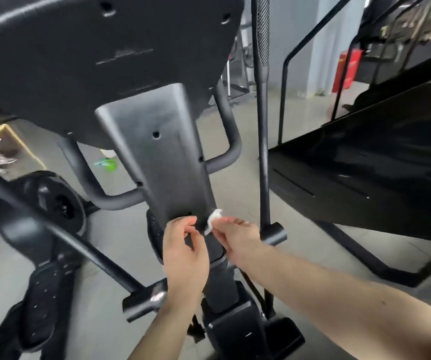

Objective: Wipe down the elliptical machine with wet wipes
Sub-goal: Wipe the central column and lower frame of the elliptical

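Grey floor (300, 237); a pale pillar (323, 48) at the back, a red box (347, 71) just beside it; a yellow frame (14, 136) far left.

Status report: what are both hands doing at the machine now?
Right hand pinches wipe at lower edge of column. Left hand beside it, loosely curled, empty. Nothing in the way.

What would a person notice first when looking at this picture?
A big dark console back and the grey column cover under it fill the upper centre. At the cover's lower edge, the right hand pinches a crumpled white wet wipe, with the left hand beside it.
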The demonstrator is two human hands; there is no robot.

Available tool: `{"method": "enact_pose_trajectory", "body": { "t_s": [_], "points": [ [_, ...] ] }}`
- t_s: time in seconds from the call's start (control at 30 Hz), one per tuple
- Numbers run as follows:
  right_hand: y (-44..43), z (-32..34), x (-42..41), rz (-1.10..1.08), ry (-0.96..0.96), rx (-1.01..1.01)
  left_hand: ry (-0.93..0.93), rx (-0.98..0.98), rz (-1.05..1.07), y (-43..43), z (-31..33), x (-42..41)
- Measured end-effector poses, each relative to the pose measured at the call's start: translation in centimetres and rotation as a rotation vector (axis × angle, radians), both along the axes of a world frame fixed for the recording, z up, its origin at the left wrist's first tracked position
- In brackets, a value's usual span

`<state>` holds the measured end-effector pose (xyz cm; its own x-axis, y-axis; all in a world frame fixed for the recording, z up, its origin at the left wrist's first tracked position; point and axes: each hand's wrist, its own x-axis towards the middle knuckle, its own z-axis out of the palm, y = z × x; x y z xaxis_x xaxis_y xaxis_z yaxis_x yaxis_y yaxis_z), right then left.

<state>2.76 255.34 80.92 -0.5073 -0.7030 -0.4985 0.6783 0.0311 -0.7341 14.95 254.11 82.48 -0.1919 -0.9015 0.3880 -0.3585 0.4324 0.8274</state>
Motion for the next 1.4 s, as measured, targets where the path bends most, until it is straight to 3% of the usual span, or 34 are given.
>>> {"method": "enact_pose_trajectory", "body": {
  "t_s": [0.37, 0.53, 0.67, 0.97, 1.17, 1.4],
  "points": [
    [-1.6, 0.3, -5.2, 0.236, 0.209, 0.014, -0.068, -0.044, 0.338, 1.7, 0.9, -6.1],
    [-2.6, 2.1, -6.1, 0.238, 0.273, -0.012, -0.056, -0.069, 0.359, 1.9, 1.6, -6.9],
    [-3.5, 3.5, -5.8, 0.239, 0.453, -0.087, -0.027, -0.082, 0.35, 1.5, 2.1, -6.8],
    [-1.9, 4.0, -3.3, 0.341, 0.38, -0.082, 0.042, -0.171, 0.275, 0.5, 2.2, -5.4],
    [0.7, 2.1, -2.2, 0.54, 0.585, -0.287, 0.063, -0.182, 0.322, 0.2, 1.9, -5.8],
    [-3.7, 1.8, -8.0, 0.891, 0.662, -0.218, -0.015, -0.226, 0.537, 0.4, 1.8, -8.3]
  ]
}}
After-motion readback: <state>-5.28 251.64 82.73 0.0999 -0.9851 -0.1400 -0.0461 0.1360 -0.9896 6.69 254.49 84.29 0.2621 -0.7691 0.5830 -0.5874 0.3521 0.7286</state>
